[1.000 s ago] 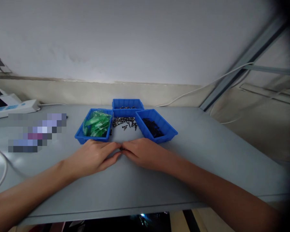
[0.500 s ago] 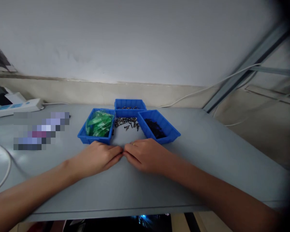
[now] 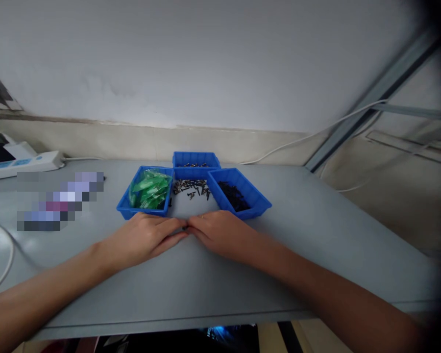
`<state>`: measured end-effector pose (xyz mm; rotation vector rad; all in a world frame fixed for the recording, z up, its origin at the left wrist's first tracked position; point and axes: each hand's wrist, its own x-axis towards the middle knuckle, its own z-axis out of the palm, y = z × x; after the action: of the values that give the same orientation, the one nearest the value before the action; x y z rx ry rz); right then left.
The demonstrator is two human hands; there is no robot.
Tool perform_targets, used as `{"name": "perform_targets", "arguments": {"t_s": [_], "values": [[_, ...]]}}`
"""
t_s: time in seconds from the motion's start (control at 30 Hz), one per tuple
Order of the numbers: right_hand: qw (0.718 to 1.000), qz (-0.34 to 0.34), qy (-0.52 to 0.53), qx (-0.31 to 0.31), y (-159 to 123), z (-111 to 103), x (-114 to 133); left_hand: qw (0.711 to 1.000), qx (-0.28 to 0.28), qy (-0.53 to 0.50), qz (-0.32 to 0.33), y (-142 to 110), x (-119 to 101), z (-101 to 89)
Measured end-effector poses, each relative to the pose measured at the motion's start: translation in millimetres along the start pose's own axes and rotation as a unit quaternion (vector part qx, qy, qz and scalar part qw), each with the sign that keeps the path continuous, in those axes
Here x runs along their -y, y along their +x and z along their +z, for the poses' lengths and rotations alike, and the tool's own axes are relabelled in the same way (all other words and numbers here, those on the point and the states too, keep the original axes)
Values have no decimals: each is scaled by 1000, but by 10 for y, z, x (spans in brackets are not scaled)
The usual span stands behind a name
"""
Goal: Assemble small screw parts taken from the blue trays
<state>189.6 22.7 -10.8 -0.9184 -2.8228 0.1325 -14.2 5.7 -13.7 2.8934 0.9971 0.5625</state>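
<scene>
My left hand [image 3: 147, 235] and my right hand [image 3: 220, 233] meet fingertip to fingertip just above the grey table, in front of the blue trays. A small dark piece [image 3: 184, 227] shows between their pinched fingers, too small to name; my fingers hide most of it. Beyond the fingertips lies a loose pile of screws [image 3: 191, 187], some dark and some shiny. On the left, nearest my left hand, a blue tray [image 3: 127, 212] holds green plastic bags [image 3: 150, 189]. Beside my right hand, another blue tray [image 3: 255, 198] contains small black parts [image 3: 234, 196].
A third blue tray [image 3: 196, 159] with small metal parts stands at the back. A blurred-out object [image 3: 64, 201] lies on the left. The white power strip [image 3: 29, 164] is at the back left, with a white cable [image 3: 9, 245] closer. A metal frame [image 3: 338, 125] rises on the right.
My left fingers have parted slightly, and the dark piece between the fingertips shows more. The hands stay together in nearly the same place; the view has shifted slightly.
</scene>
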Motion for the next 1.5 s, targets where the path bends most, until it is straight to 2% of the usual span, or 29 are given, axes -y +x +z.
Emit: {"name": "perform_targets", "arguments": {"t_s": [0.23, 0.37, 0.57, 0.73, 0.93, 1.03, 1.1, 1.23, 1.33, 1.43, 1.5], "values": [[999, -2, 37, 1, 16, 10, -21, 999, -11, -3, 32, -8, 5, -4], [999, 5, 39, 4, 12, -20, -1, 1000, -9, 3, 6, -4, 2, -15], [999, 30, -3, -12, -1, -69, 36, 997, 42, 60, -38, 25, -27, -36], [999, -3, -16, -37, -15, -84, 65, 992, 99, 56, -59, 57, -64, -23], [998, 12, -42, -41, -13, -39, 40, 990, 110, 47, -77, 68, -83, -39], [998, -16, -32, -49, -9, -45, 30, 985, 130, 55, -103, 70, -87, -45], [998, -51, -31, -32, -10, -62, 40, 982, 140, 54, -113, 70, -89, -43], [993, -110, -46, 11, -13, -51, 46, 984, 137, 46, -100, 66, -90, -40], [988, -140, -58, 17, -7, 2, 8, 986, 134, 49, -89, 65, -88, -44], [988, -139, -66, -2, 0, 11, -44, 988, 118, 49, -86, 60, -83, -39], [990, -111, -78, -36, -1, -39, -82, 989, 110, 54, -85, 51, -79, -30]]}}
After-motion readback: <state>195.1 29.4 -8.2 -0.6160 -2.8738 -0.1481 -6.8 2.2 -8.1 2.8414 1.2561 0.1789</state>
